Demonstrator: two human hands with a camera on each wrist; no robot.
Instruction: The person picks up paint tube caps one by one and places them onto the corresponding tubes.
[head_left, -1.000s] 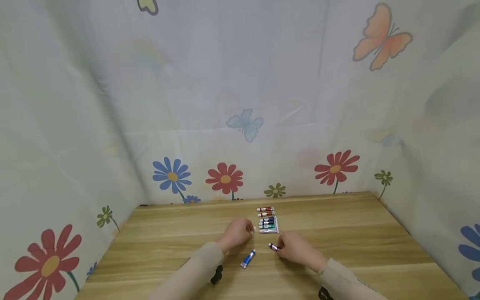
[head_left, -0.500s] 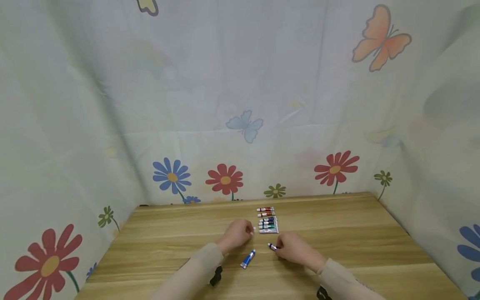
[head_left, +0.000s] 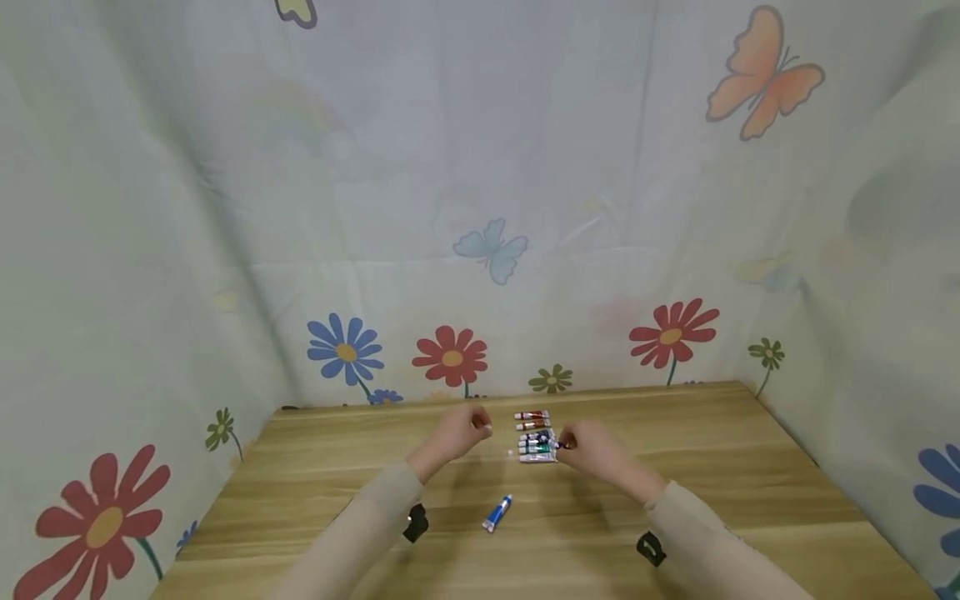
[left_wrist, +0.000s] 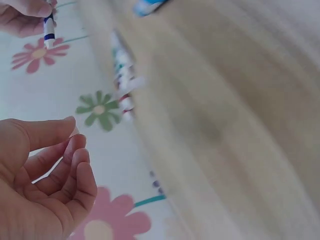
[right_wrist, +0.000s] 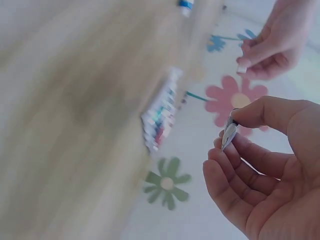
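Note:
My right hand (head_left: 600,450) pinches a small paint tube (left_wrist: 49,31) with a dark blue band and a white cap, held up above the table. Its crimped silver end (right_wrist: 230,135) shows in the right wrist view. Thumb and forefinger of my left hand (head_left: 453,433) pinch a small white piece (right_wrist: 242,68), like a tube cap; the other fingers curl loosely. Close by my right hand lies a stacked column of paint tubes: red (head_left: 532,415), orange-brown (head_left: 533,425), green (head_left: 537,449) and others. Nearer to me lies a blue paint tube (head_left: 497,513).
A tiny white piece (head_left: 511,453) lies just left of the tubes. The wood-grain table (head_left: 360,475) ends at a cloth backdrop (head_left: 585,333) printed with flowers and butterflies, which also rises on both sides.
My right hand has lifted the dark-banded paint tube and moved it away from me, beside the column. My left hand has risen and moved left, away from the tubes. The blue tube stays put.

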